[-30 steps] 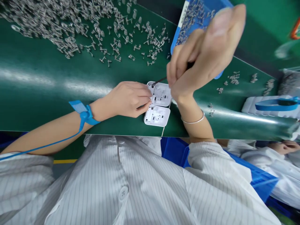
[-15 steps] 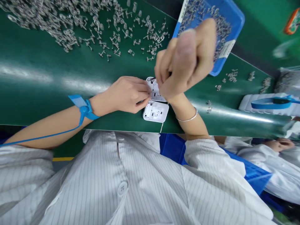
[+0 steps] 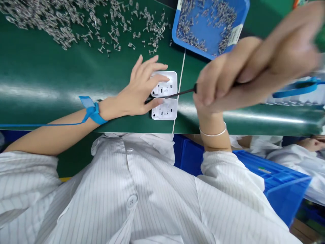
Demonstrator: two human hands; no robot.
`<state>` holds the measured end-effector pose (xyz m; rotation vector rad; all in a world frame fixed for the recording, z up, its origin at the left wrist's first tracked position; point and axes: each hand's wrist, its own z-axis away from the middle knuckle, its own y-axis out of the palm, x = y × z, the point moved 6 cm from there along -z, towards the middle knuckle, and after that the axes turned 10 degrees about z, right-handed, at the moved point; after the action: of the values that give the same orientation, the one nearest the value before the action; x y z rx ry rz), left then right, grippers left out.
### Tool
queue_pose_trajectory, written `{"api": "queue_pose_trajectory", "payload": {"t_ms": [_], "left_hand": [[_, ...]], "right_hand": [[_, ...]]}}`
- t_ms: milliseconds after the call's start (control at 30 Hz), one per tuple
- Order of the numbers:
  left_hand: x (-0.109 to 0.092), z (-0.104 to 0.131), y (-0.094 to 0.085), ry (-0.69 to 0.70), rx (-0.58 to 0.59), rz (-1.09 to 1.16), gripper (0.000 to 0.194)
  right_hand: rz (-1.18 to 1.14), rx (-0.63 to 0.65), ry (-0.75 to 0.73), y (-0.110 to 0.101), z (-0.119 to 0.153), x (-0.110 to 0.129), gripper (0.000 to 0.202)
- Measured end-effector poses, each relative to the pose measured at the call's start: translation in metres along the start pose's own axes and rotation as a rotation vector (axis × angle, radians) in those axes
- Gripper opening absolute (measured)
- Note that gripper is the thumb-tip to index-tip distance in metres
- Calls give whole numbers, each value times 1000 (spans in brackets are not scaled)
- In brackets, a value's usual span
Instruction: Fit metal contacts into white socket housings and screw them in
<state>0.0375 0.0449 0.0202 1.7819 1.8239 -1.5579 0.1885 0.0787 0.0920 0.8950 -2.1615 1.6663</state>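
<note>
Two small white plastic housings lie one above the other on the green work surface: an upper housing (image 3: pixel 173 81) and a lower housing (image 3: pixel 170 110), with slots and small parts inside. My left hand (image 3: pixel 142 91) has its fingers spread over them. Its thumb rests at the lower housing's top edge, and a finger reaches over the upper one. My right hand (image 3: pixel 228 74), partly blurred, is closed around a screwdriver (image 3: pixel 181 92), its handle mostly hidden. The thin dark shaft points left, its tip near the gap between the housings.
A large heap of small metal springs (image 3: pixel 58 20) spreads over the upper left. A blue tray (image 3: pixel 203 52) at the top holds more springs. Blue crates (image 3: pixel 281 189) stand below the table edge at right, near another person's sleeve (image 3: pixel 289 159). A blue wrist strap (image 3: pixel 95 113) circles my left wrist.
My right hand has moved right, bringing the dark shaft into view. My left fingers have spread from a bunched pose. The whole view has shifted, showing more of the tray's inside.
</note>
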Motion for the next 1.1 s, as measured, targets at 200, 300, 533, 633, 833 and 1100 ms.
{"api": "queue_pose_trajectory", "payload": {"t_ms": [200, 300, 533, 633, 833, 1100], "left_hand": [[7, 5, 22, -5, 172, -15, 61], [8, 7, 22, 25, 187, -23, 62], [-1, 9, 16, -7, 189, -38, 61], [-3, 8, 14, -18, 184, -27, 63], [0, 5, 14, -37, 173, 24, 62], [3, 5, 16, 19, 183, 1, 48]], "right_hand": [[-205, -159, 18, -4, 3, 11, 45], [60, -43, -207, -16, 30, 26, 57], [402, 353, -177, 19, 100, 18, 32], [411, 370, -128, 34, 106, 7, 38], [482, 446, -157, 42, 107, 4, 41], [95, 266, -74, -18, 69, 12, 27]]}}
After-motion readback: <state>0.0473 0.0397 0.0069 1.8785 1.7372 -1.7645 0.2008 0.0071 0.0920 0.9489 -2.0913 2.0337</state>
